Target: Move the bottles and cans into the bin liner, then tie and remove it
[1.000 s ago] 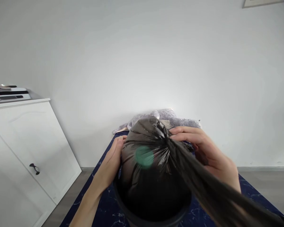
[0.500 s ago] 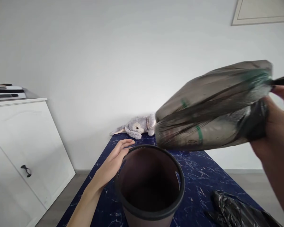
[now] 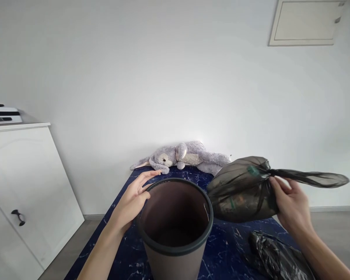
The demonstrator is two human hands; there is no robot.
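A brown trash can (image 3: 175, 262) with a dark rim stands upright in the middle of the head view, its inside showing no liner. My left hand (image 3: 132, 200) is at the left of the rim, fingers stretched out and spread, the thumb close to or touching the edge. My right hand (image 3: 293, 204) is closed on a tied, see-through black garbage bag (image 3: 239, 194) just below its knot. Bottle-like contents with green bits show through the plastic. The bag is tilted, just right of the trash can, its loop of handles pointing right.
A second black plastic bag (image 3: 280, 254) lies crumpled on the blue marbled table (image 3: 230, 249), below my right hand. Against the wall at the back rests a grey plush rabbit (image 3: 189, 153). A white cabinet (image 3: 32, 186) stands at the left.
The garbage bag in my right hand has come down from the upper right to beside the trash can. My left hand has stayed by the rim. The view has turned slightly.
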